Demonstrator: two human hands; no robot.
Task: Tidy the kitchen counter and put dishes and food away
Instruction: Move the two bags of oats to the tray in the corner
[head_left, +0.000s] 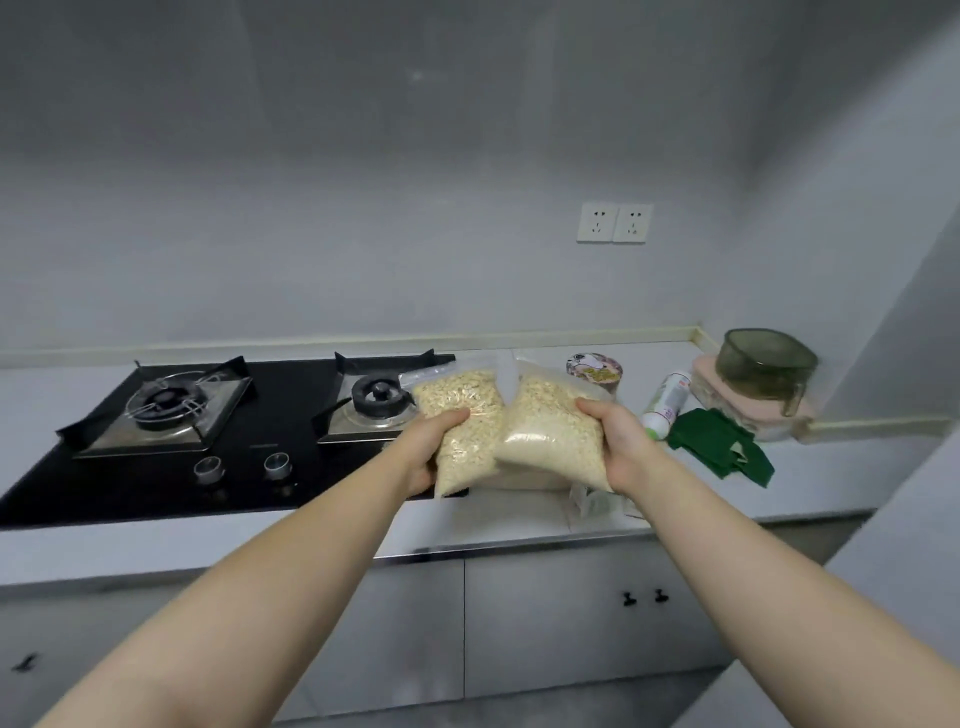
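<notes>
While the fingers of our left hand (434, 454) grip the left oat bag (460, 410) and our right hand (621, 449) the right oat bag (550, 431) above the bench (493, 519), we judge tidying barely begun: cup (595, 370), bottle (665, 402), cloth (717, 447) and tubs (763, 371) wait at three o'clock.

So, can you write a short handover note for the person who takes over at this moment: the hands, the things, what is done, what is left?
Left hand: grips the first bag of flakes.
Right hand: grips the second bag of flakes.
Both bags are held side by side above the counter, next to the hob.
Done: both bags are picked up.
Left: put the bags away. Not yet put away, on the counter at the right: lidded cup, white bottle lying down, green cloth, green container stacked on a pink box.
</notes>
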